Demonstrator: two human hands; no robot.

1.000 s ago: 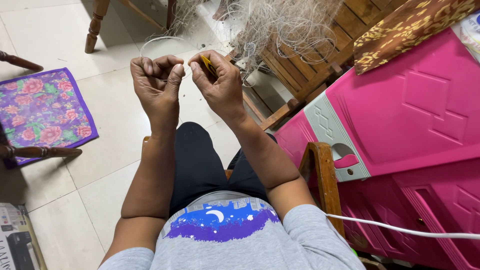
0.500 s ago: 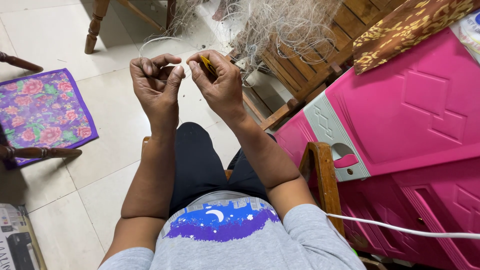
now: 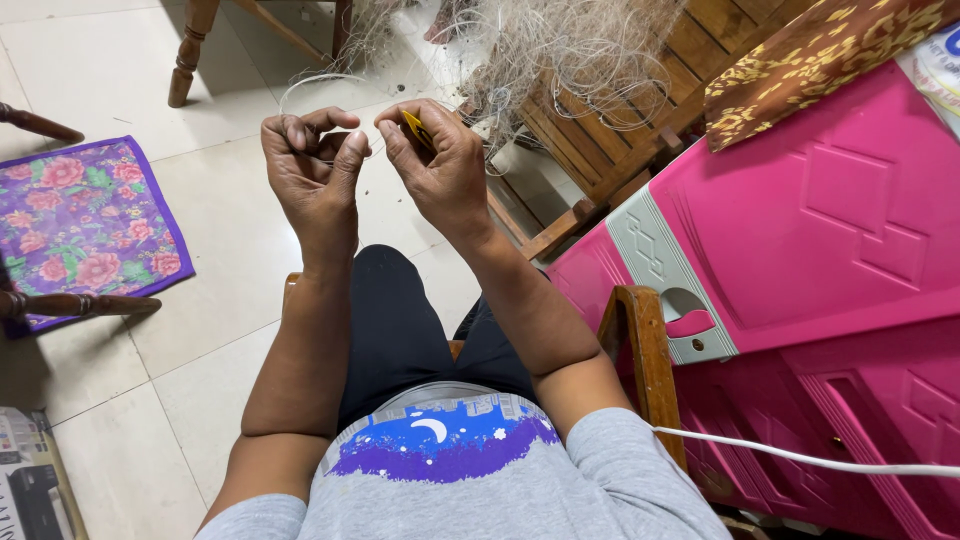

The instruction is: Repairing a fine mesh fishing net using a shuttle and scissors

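Observation:
I sit on a wooden chair and hold both hands up in front of me. My right hand point(image 3: 440, 165) is closed around a small yellow tool point(image 3: 416, 129) that pokes out between thumb and fingers. My left hand point(image 3: 315, 165) pinches a thin pale line point(image 3: 310, 82) between thumb and fingertips, close beside the right hand. The line loops away over the floor toward a tangled mass of fine whitish netting point(image 3: 570, 50) lying on a slatted wooden bench point(image 3: 610, 150) ahead of me.
A pink plastic cabinet point(image 3: 800, 250) stands at my right, with a brown patterned cloth point(image 3: 810, 60) above it. The chair's armrest point(image 3: 640, 350) and a white cord point(image 3: 800, 460) are at my right side. A floral mat point(image 3: 85, 225) and wooden furniture legs point(image 3: 190, 50) lie left on the tiled floor.
Both hands stay raised in nearly the same place; the fingers shift only slightly on the line and the yellow tool.

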